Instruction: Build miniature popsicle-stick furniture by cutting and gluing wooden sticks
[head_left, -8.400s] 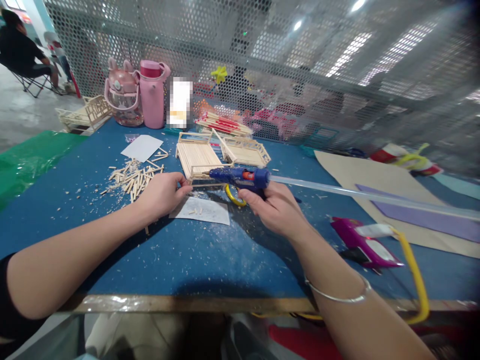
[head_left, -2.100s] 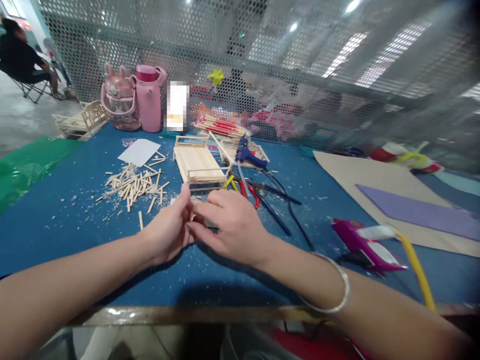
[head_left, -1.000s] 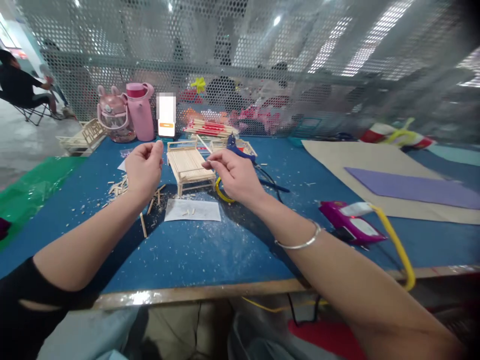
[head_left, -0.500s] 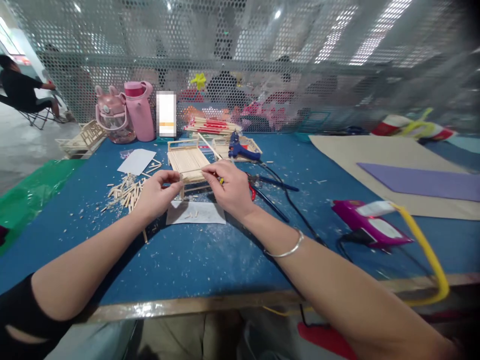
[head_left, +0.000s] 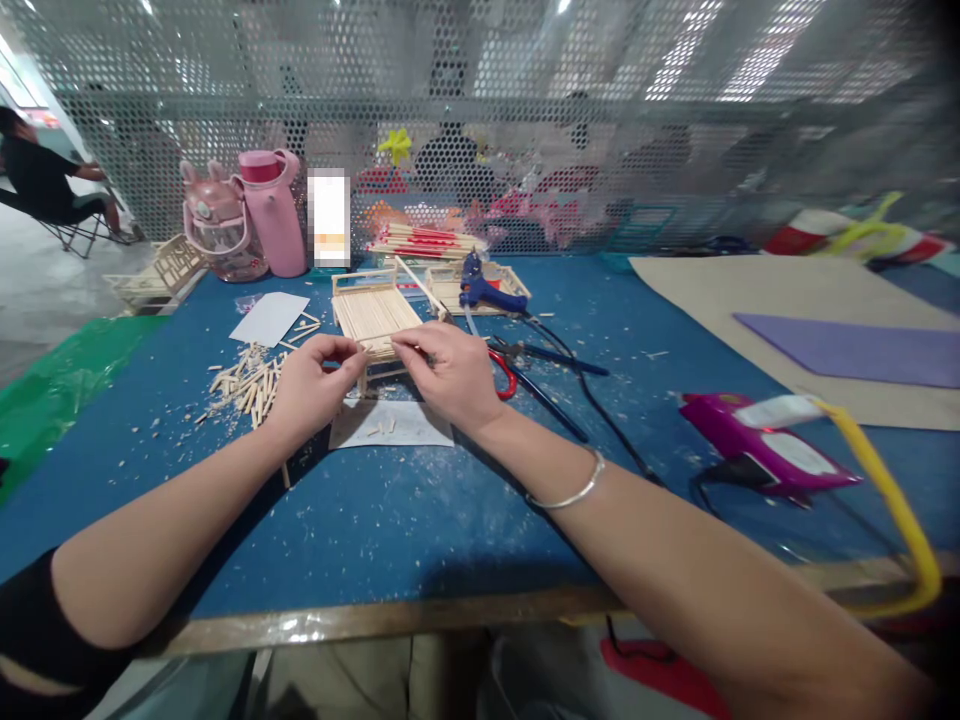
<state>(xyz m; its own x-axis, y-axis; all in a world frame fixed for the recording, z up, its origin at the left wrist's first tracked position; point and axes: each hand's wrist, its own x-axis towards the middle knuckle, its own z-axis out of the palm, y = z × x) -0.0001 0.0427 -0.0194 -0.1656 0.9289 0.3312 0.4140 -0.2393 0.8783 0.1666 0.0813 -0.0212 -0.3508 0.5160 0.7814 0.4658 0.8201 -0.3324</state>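
Observation:
A miniature bed [head_left: 379,312] built of thin wooden sticks stands on the blue tabletop. At its front end, my left hand [head_left: 319,378] pinches a thin wooden stick [head_left: 380,349] between thumb and fingers. From the right, my right hand [head_left: 456,372] closes on the same stick; its fingertips partly hide it. A white paper [head_left: 394,424] with a few stick scraps lies just below the bed. Beside my left hand is a pile of short cut sticks [head_left: 251,385]. Pliers with red and dark blue handles [head_left: 551,405] lie right of my right hand.
A blue hot glue gun [head_left: 484,290] rests behind my right hand, its cable trailing right. Pink bottles [head_left: 276,225] stand at the back left, near bundled red-tipped sticks [head_left: 427,241]. A purple device [head_left: 765,445] lies at the right. A mesh screen [head_left: 525,90] bounds the back.
My right hand has shifted slightly left, nearer my left hand, and less of the stick shows between them. The camera view has shifted a little; the bed stays in place.

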